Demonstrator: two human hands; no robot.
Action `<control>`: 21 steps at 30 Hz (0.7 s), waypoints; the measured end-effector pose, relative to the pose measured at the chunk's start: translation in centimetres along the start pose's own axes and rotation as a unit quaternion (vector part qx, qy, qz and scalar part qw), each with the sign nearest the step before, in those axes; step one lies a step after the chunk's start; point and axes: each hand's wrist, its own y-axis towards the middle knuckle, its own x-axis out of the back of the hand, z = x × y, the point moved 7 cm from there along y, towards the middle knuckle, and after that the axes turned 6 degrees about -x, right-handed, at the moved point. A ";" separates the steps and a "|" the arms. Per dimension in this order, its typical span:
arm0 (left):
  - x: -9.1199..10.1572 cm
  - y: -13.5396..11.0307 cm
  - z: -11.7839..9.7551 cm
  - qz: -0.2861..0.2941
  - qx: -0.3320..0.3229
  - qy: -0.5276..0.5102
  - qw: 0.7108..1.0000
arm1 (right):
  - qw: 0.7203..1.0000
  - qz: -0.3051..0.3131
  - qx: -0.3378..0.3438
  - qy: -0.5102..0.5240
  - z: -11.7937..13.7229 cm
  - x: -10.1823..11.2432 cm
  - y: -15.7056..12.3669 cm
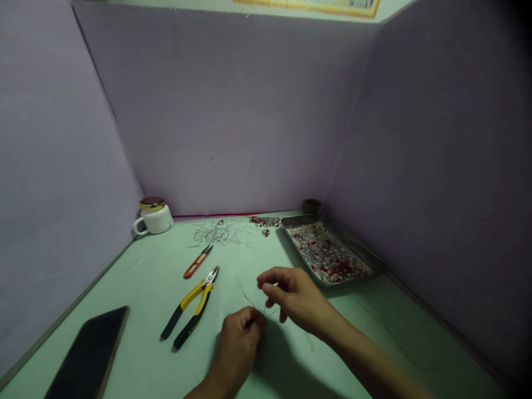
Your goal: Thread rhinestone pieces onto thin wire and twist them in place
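My left hand [240,339] rests on the green table [137,288] with its fingers curled shut around a thin wire [245,295] that curves up and to the left. My right hand [293,296] hovers just to its right, thumb and fingers pinched together near the wire's upper part. What the right fingers pinch is too small to make out. A metal tray [369,257] of small red and silver beads lies just beyond the right hand.
Yellow-handled pliers [193,307] and small orange snips [198,261] lie left of the hands. A dark phone [89,354] sits at the front left. A white lidded mug [154,217], a tangle of wire pieces [218,233] and loose beads [265,221] are at the back. Purple partition walls enclose three sides.
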 end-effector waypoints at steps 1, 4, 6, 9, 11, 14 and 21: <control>0.0 0.0 -0.2 -0.003 -0.012 0.016 1.000 | 0.999 0.017 -0.012 -0.035 -0.3 -0.5 0.6; 0.1 0.2 -0.4 -0.003 -0.034 0.048 0.998 | 0.995 0.035 0.009 -0.097 -0.5 -1.6 1.9; 0.1 0.3 -0.2 0.000 -0.041 0.061 0.997 | 0.992 0.052 0.010 -0.116 -0.9 -2.3 2.4; 0.0 0.5 0.3 0.003 -0.046 0.064 0.997 | 0.990 0.073 -0.015 -0.123 -1.8 -2.9 2.6; -0.2 0.5 0.6 0.003 -0.043 0.052 0.998 | 0.991 0.076 -0.031 -0.110 -2.3 -2.9 2.8; -0.3 0.5 1.0 0.008 -0.027 0.041 0.999 | 0.993 0.071 -0.055 -0.071 -3.0 -2.6 3.0; -0.1 0.4 0.8 0.011 -0.011 0.019 1.000 | 1.000 -0.020 -0.011 -0.011 -3.7 -2.0 3.6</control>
